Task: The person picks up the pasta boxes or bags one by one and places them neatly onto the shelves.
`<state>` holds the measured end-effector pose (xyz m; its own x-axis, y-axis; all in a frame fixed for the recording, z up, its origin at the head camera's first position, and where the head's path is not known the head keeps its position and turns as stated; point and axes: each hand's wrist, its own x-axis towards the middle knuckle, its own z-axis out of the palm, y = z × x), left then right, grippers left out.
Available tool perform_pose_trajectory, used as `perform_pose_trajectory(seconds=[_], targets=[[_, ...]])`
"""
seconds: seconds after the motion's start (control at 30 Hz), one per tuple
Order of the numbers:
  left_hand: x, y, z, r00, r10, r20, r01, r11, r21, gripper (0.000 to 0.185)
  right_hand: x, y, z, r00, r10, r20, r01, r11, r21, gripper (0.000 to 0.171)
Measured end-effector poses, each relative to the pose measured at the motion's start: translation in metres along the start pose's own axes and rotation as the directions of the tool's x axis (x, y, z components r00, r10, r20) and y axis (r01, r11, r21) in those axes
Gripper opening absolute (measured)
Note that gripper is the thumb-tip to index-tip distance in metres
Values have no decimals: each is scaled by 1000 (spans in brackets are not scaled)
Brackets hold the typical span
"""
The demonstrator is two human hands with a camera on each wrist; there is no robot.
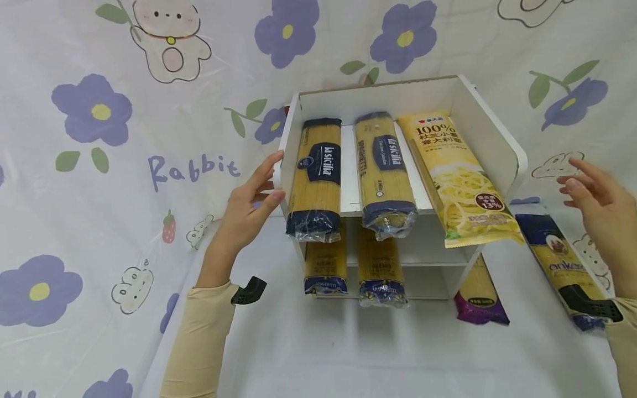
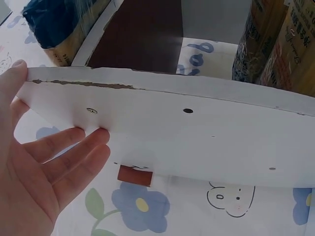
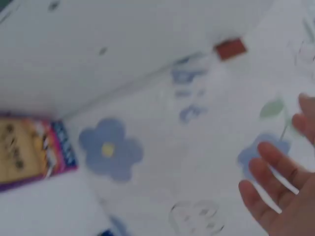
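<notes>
Steadying the white wooden shelf rack [image 1: 492, 138] on the tabletop [image 1: 323, 354], loaded with yellow spaghetti packets [image 1: 318, 177]. Left hand [image 1: 249, 210] open, fingers flat against rack's left side panel. Right hand [image 1: 604, 204] open, holding nothing, apart from right panel. Next, likely bracing that side too. Right wrist view blurred; lower shelf packets partly hidden.

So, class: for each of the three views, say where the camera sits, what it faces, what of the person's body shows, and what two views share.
Head: worn on the head, looking forward and down at the white shelf with spaghetti packs; both hands and sleeves show.
Left wrist: close by the left hand, facing the shelf's side panel, fingertips touching it.
Right wrist: blurred, faces the flowered cloth; right hand open, holding nothing.
Shared: head and left wrist both show the left hand on the shelf's side.
</notes>
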<state>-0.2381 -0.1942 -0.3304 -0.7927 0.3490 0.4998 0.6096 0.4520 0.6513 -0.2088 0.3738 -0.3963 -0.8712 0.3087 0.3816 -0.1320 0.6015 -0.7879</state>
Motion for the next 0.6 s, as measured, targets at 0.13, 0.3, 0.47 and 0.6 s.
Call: perform_pose_trajectory(seconds=[0.13, 0.3, 0.47, 0.6], targets=[[-1, -1, 1, 1000, -4, 3, 4, 1000, -3, 69, -3, 45, -5, 976, 209, 52, -195, 960, -200, 50], [-1, -2, 1, 1000, 1, 1, -1, 1000, 0, 70, -16, 94, -9, 939, 312, 142, -263, 922, -285, 59], [-1, -3, 1, 1000, 1, -3, -1, 1000, 0, 70, -32, 134, -12, 880, 416, 231, -311, 869, -384, 64], [-1, -4, 1, 1000, 1, -4, -1, 1000, -3, 70, -44, 158, -14, 817, 523, 243, -385, 809, -444, 65]])
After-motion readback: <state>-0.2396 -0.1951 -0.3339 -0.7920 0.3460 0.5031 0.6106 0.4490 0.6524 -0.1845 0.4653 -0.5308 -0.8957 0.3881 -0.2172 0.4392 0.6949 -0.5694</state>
